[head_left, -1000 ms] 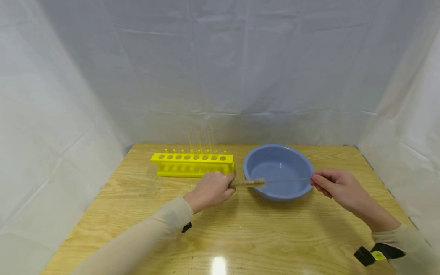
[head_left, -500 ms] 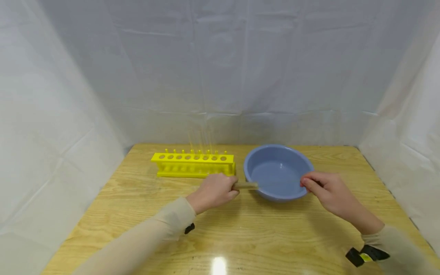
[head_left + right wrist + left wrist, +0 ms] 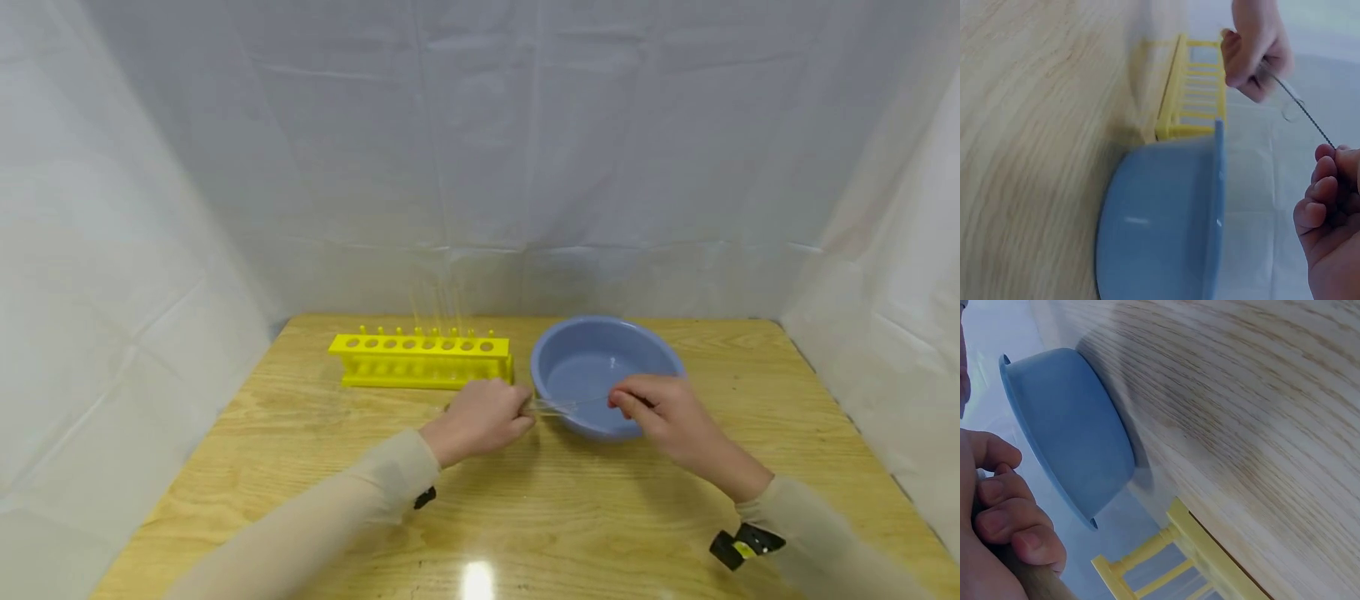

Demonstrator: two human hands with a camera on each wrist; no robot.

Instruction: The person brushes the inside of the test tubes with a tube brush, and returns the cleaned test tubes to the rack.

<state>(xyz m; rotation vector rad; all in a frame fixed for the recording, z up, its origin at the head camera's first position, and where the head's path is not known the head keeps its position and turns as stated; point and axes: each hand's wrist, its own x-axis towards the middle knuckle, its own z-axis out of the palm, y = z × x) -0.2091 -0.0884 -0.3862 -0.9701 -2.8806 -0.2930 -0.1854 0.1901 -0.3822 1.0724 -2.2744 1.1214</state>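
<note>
My left hand (image 3: 483, 419) grips a clear test tube (image 3: 551, 407) held roughly level, its mouth facing right over the near-left rim of a blue basin (image 3: 600, 379). A test tube brush runs into this tube. Its twisted wire handle (image 3: 1307, 114) shows between the two hands in the right wrist view. With thumb and fingertips, my right hand (image 3: 678, 425) pinches the wire's end above the basin's near-right side. Tan bristles (image 3: 1038, 581) show beyond the left hand's curled fingers in the left wrist view; the rest of the brush head is hidden by that hand.
A yellow test tube rack (image 3: 427, 353) stands left of the basin, just behind the left hand. Several thin clear tubes (image 3: 438, 308) rise from its rear pegs. White sheeting (image 3: 480, 167) encloses the wooden table (image 3: 585, 517) at the back and sides.
My right hand has moved left toward the left hand, pushing the brush deeper into the tube. Bristles that showed right of the left hand have slid out of sight there. The left hand shifted slightly right.
</note>
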